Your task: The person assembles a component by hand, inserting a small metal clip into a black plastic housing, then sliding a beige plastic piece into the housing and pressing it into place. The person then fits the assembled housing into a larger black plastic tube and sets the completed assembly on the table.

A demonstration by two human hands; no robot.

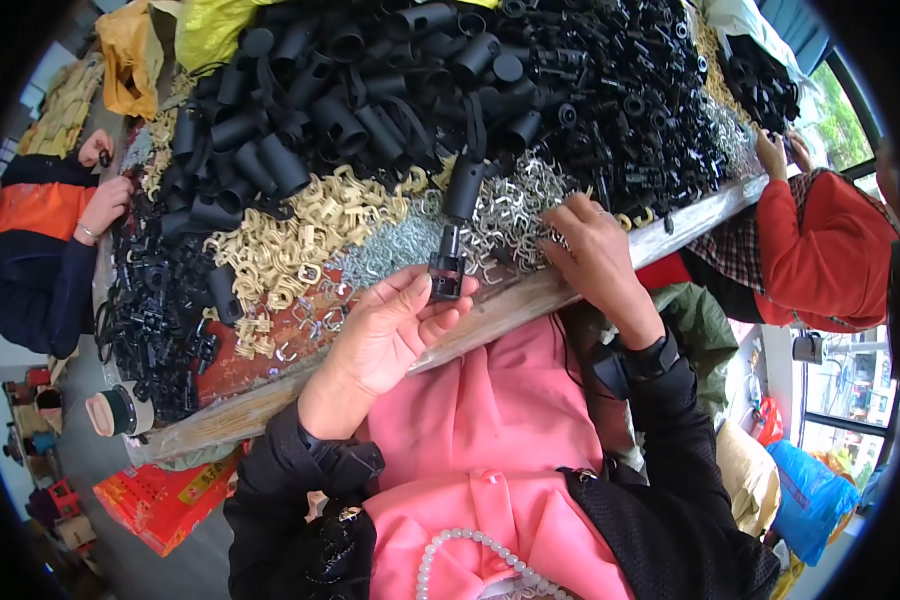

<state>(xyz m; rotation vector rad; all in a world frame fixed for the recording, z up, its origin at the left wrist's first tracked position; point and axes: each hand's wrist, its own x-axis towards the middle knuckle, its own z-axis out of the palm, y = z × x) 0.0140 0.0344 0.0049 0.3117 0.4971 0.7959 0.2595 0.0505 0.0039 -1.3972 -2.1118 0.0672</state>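
My left hand [385, 335] pinches a black, stepped cylindrical part [448, 275] between thumb and fingers, above the table's near edge. Just beyond it is a wider black tube [463, 190] with a strap-like end; I cannot tell whether the two are joined. My right hand [598, 250] is at the heap of silver U-shaped metal clips [515, 215], its fingers bent and apart, fingertips at the clips. Nothing shows in its grasp. Left of the clips lie brass-coloured U-shaped pieces [300, 240] and small grey metal bits [390, 250].
Black tubes [340, 125] and smaller black parts [630, 110] are heaped across the far side. A wooden rail [510, 325] edges the table. One person in orange and navy [40, 210] works at the left, another in a red sleeve [810, 240] at the right.
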